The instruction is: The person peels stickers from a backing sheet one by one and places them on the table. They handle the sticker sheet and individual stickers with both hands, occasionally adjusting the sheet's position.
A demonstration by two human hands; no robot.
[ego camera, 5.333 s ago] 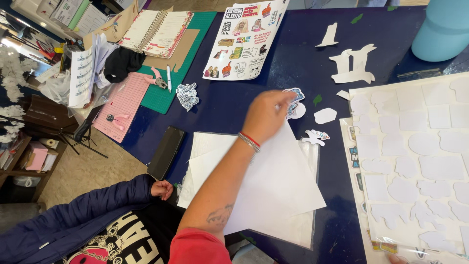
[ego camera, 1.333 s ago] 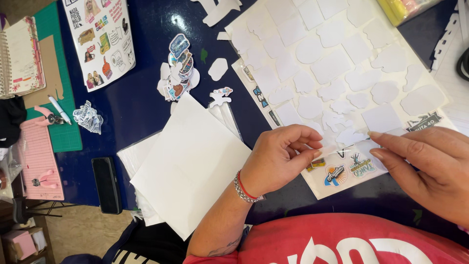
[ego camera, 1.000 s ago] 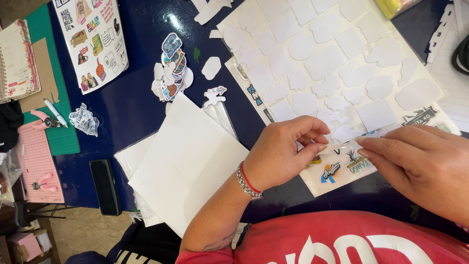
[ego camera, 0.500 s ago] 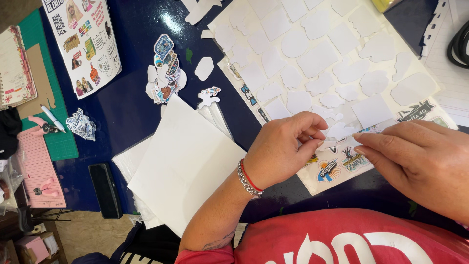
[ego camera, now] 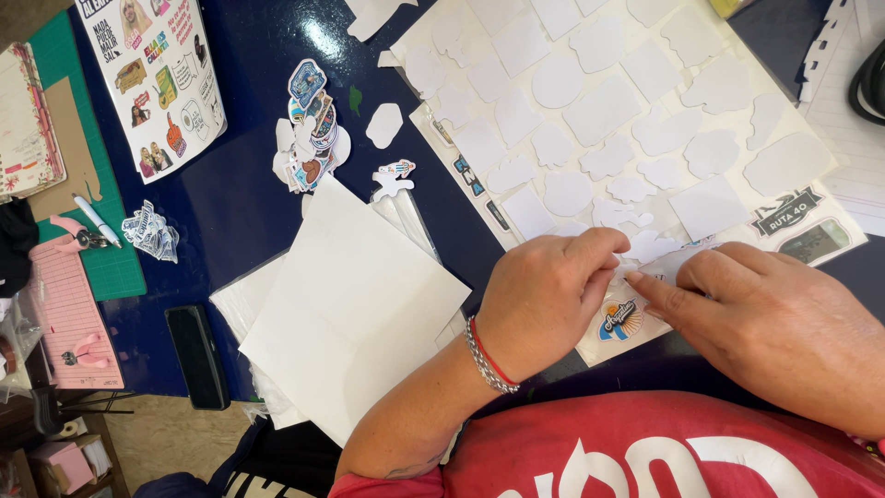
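Note:
A large sticker sheet (ego camera: 645, 120), mostly blank white backing shapes, lies on the dark blue table (ego camera: 240, 212). My left hand (ego camera: 548, 295), with a bracelet at the wrist, pinches a small white sticker at the sheet's near edge. My right hand (ego camera: 774, 318) rests on the same edge. Its index fingertip presses the sheet right beside my left fingers. A round colourful sticker (ego camera: 619, 318) shows just below the two hands. Peeled stickers sit in a pile (ego camera: 309, 124) to the far left.
A stack of white paper sheets (ego camera: 355, 309) lies left of my left arm. A black phone (ego camera: 196, 355) sits near the table edge. Another printed sticker sheet (ego camera: 157, 83), a green cutting mat (ego camera: 111, 267) and a pen (ego camera: 95, 219) are at the left.
Five seconds ago my left hand reached to the sticker pile. Since then both hands have come together at the sheet's near edge, and over the last second they barely shift while working one sticker.

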